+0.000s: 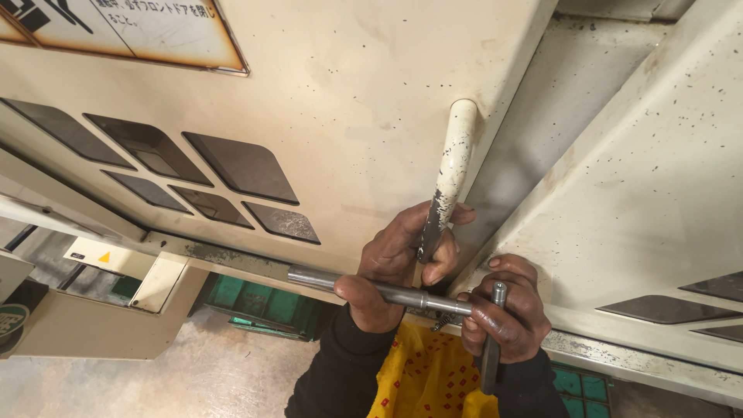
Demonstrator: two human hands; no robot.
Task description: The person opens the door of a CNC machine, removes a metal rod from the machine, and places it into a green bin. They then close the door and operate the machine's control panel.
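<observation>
My left hand [391, 263] grips the lower end of a chipped white door handle [453, 166] on a cream machine door [333, 101]. A long steel rod [340, 282] lies across the left thumb and fingers. My right hand [507, 310] is closed around a second steel bar [493, 340] that stands upright and crosses the rod's right end, forming a T shape. Both wrists are in black sleeves over a yellow cloth with red marks [426, 375].
Dark diamond-shaped windows [240, 166] are set in the cream door. A second cream panel [658, 186] stands at the right, with a grey gap between. A beige box with a yellow warning label [104, 259] sits lower left. Green crates [267, 306] lie below on the concrete floor.
</observation>
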